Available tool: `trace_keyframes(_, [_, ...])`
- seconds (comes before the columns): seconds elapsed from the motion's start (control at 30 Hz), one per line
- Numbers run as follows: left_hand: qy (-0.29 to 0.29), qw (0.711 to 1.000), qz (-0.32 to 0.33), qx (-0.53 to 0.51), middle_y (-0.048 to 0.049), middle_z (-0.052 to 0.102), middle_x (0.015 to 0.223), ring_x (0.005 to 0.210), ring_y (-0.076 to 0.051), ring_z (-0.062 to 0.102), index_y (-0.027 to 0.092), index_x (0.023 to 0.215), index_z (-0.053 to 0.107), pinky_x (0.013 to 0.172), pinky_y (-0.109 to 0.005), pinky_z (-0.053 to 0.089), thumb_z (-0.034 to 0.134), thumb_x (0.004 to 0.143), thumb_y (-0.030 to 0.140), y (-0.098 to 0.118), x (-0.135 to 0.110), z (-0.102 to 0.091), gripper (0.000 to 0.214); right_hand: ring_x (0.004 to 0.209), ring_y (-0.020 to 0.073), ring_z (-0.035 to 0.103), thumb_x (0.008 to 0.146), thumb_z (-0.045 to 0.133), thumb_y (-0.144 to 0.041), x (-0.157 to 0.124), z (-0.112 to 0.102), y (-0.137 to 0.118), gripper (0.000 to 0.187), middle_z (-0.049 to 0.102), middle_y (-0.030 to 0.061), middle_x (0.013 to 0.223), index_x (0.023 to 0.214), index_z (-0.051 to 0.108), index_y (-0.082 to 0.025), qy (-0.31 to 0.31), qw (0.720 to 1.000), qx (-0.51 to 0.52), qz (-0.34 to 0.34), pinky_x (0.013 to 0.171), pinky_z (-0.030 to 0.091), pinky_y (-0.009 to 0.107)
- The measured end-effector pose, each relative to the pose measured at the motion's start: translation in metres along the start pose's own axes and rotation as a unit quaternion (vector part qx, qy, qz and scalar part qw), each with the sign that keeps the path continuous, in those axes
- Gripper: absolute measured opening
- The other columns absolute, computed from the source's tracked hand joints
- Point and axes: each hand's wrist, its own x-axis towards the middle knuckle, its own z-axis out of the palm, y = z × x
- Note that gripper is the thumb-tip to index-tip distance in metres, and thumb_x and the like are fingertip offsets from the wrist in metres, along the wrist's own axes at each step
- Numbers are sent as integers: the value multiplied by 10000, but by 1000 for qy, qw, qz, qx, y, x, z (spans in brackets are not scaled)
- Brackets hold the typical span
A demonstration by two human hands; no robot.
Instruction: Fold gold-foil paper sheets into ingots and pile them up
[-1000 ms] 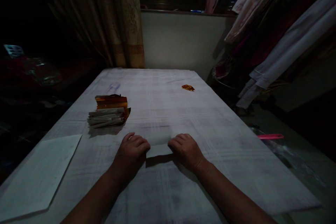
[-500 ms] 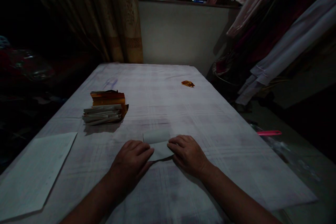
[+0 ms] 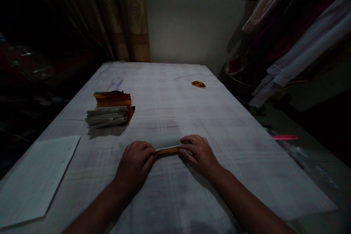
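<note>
While L hand [image 3: 139, 159] pinches one end of the folded paper [image 3: 165, 141], R hand [image 3: 197, 155] pinches the other, both curled in. Paper's on the bench [image 3: 170, 98], nr the gold & gray pile [image 3: 111, 115].

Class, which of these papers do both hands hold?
The small paper, held at its ends by left hand and right hand; the large sheet and the stack lie untouched, further left.

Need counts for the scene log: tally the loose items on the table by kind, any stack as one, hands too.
Hands, left hand and right hand: 2
Held paper: 1
Gold-and-grey paper pile: 1
Flat white paper: 1
Small gold piece: 1
Total: 6
</note>
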Motion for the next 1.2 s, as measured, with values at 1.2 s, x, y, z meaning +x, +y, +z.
trace_keyframes(1.2, [10,986,130,100,-74,755,1180,1105,-252,693,200,1187,664,1035,-496,430,488,1005,144,13,-3,11,259,866,210,560,874,684,-243,18,11,-14,180,654,26,836,715,607,-207,-2,990,-44,130,774,333,335])
